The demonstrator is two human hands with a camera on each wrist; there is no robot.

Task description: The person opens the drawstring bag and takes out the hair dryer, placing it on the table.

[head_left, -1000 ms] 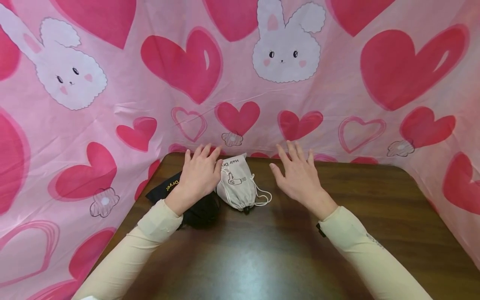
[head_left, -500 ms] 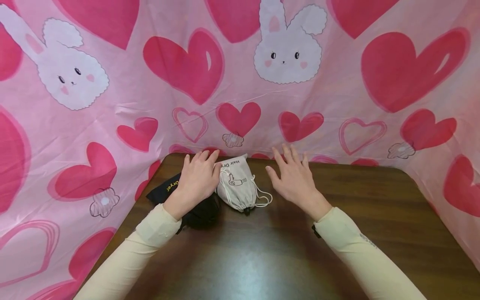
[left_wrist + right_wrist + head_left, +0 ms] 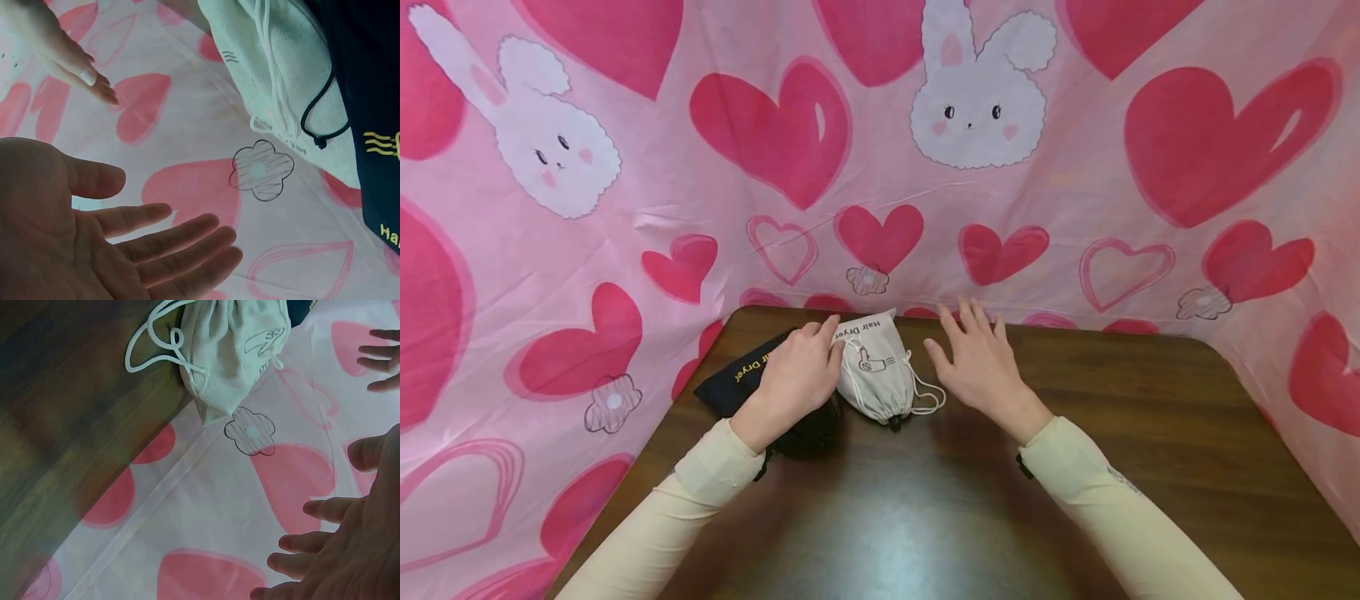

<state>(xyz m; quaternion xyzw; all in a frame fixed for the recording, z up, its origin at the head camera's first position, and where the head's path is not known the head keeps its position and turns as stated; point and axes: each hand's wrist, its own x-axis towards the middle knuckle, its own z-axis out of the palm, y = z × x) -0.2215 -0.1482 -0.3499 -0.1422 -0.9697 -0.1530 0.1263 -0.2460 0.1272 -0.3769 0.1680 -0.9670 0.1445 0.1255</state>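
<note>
A light grey drawstring bag [image 3: 874, 375] printed "Hair Dryer" lies at the back of the table, its white cord trailing to the right. Left of it is a black drawstring bag [image 3: 730, 392] with yellow lettering, partly hidden under my left hand [image 3: 801, 371]. That hand hovers above the black bag, fingers extended, holding nothing; the left wrist view shows its bare palm [image 3: 94, 244] apart from both bags. My right hand [image 3: 981, 358] is held in the air to the right of the grey bag, fingers spread. Nothing is in it in the right wrist view either.
The brown wooden table [image 3: 1112, 433] has rounded back corners. A pink curtain [image 3: 880, 183] with hearts and rabbit faces surrounds it at the back and both sides. Dark bands show at both sleeve cuffs.
My right hand has shifted left and slightly nearer to me, toward the grey bag. My left hand has dipped a little, uncovering more yellow lettering. Both bags stay put.
</note>
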